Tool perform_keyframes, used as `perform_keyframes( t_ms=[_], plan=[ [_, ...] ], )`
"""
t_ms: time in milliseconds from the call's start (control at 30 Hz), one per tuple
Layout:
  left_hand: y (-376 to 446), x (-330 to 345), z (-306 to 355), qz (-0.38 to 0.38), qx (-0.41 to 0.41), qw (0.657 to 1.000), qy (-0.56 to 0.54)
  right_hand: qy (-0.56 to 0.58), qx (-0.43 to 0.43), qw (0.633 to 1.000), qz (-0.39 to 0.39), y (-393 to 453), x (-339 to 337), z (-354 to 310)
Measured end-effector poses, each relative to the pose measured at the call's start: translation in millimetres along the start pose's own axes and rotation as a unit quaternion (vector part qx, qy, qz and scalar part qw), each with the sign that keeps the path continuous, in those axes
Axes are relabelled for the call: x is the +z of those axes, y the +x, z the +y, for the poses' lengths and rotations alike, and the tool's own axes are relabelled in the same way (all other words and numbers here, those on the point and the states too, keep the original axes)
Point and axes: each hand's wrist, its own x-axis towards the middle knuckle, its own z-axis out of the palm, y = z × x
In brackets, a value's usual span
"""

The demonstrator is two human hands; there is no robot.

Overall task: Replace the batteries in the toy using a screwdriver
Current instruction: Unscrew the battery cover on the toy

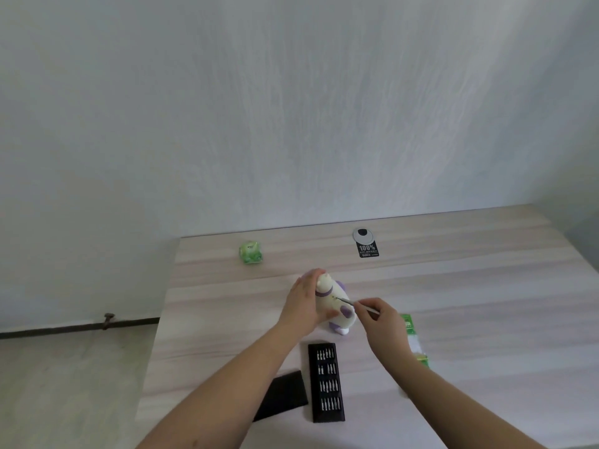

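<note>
The left hand [303, 306] is gripping the white-and-purple toy [334, 303] at mid-table [453, 286]. The right hand [382, 322] is pinching the screwdriver [348, 301], tip touching the toy. A black label [368, 249] is reading "100%". A pale wall [291, 108] is standing behind.

Table [453, 286]: open surface from 12 to 3 o'clock of the toy [334, 303]. At 11 o'clock, a green packet [250, 252] well apart. At 1 o'clock, a grommet with black tag [365, 243]. At 6 o'clock, the bit tray [325, 387] and black lid [285, 395]. At 4 o'clock, a green-white pack [413, 341] partly hidden by the right wrist.
</note>
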Motion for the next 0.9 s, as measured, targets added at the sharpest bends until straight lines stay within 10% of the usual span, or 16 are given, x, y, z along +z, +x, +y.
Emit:
perform_keyframes(
  t_ms=[900],
  plan=[
    [9,13,3,0.017,-0.019,0.999,-0.02,-0.074,-0.016,0.997,0.005,6,8,-7]
  ],
)
